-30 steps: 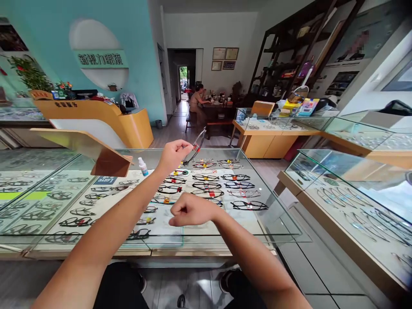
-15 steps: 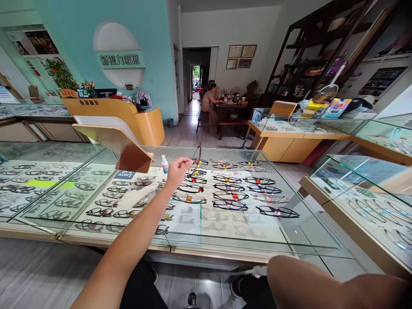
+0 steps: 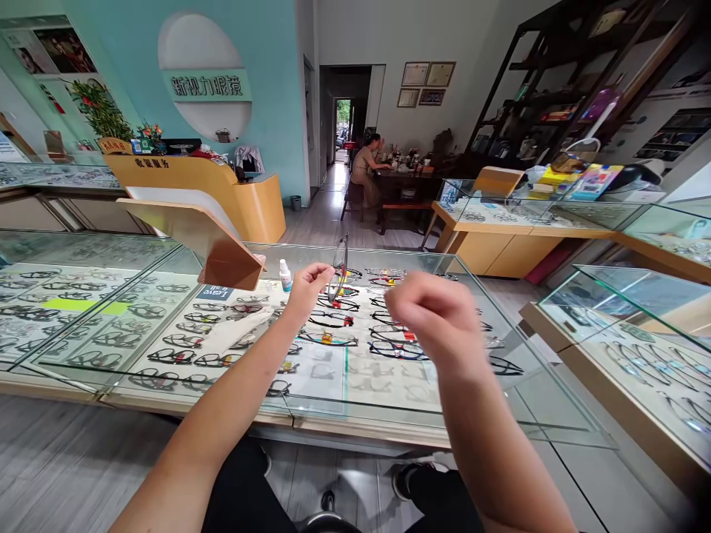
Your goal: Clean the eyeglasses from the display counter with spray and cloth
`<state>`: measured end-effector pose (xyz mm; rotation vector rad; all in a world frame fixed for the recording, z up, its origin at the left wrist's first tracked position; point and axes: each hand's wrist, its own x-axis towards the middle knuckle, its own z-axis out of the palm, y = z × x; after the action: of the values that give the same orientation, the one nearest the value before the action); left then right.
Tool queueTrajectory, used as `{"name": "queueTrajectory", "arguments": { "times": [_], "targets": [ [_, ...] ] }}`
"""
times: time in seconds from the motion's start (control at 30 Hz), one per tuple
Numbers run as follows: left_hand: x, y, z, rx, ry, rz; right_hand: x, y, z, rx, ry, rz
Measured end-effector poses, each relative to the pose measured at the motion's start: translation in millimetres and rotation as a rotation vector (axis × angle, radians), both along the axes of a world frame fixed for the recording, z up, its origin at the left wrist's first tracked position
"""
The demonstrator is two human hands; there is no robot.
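Over the glass display counter (image 3: pixel 383 424), my left hand (image 3: pixel 312 284) is closed in a pinch on a pair of eyeglasses (image 3: pixel 341 268), which it holds up on edge. My right hand (image 3: pixel 436 318) is raised to the right of it, apart from the eyeglasses, with its fingers curled in. Whether anything is inside those fingers is hidden, and motion blurs them slightly. Beneath both hands, rows of eyeglass frames (image 3: pixel 398 350) with coloured tags lie in the counter. A white spray bottle (image 3: pixel 285 276) stands on the counter left of my left hand, and a pale cloth (image 3: pixel 233 333) lies nearer.
A tilted wooden-backed stand (image 3: pixel 192 229), perhaps a mirror, is on the counter at the left. Another glass case (image 3: pixel 627 326) borders the right side. Farther back are a wooden reception desk (image 3: pixel 258 207) and a person (image 3: pixel 366 166) seated at a dark table.
My right hand has risen from the lower right to above the counter. My left hand keeps the eyeglasses in nearly the same place, now turned more edge-on. The view has shifted slightly.
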<state>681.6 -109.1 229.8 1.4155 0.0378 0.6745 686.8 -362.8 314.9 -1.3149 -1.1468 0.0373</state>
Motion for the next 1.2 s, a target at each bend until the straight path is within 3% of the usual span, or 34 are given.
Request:
{"name": "queueTrajectory", "arguments": {
  "times": [0.13,0.23,0.33,0.53,0.77,0.87,1.03,1.2],
  "targets": [
    [2.8,-1.4,-4.4,-0.103,-0.009,-0.096,41.2,53.2,-33.6,-0.174,-0.003,-0.292],
    [5.0,-2.7,-8.8,-0.167,0.014,-0.150,50.8,69.7,-58.6,-0.298,-0.042,-0.322],
    [5.6,-4.5,-11.5,-0.181,0.020,-0.189,49.9,70.8,-69.1,-0.318,-0.077,-0.308],
    [1.9,-8.3,-9.9,-0.215,0.064,-0.250,55.7,68.6,-71.6,-0.302,-0.042,-0.265],
    [2.1,-5.5,-8.4,-0.135,0.108,-0.225,60.6,63.4,-71.2,-0.269,-0.006,-0.228],
    [5.4,0.9,-9.1,-0.124,0.094,-0.165,65.9,56.9,-67.4,-0.246,-0.018,-0.376],
    [8.4,9.0,-12.1,0.053,0.092,-0.033,78.9,42.5,-60.0,-0.206,-0.110,-0.823],
    [8.0,2.8,-15.2,0.074,0.096,-0.067,79.4,50.5,-70.6,-0.102,-0.274,-0.892]
  ]
}}
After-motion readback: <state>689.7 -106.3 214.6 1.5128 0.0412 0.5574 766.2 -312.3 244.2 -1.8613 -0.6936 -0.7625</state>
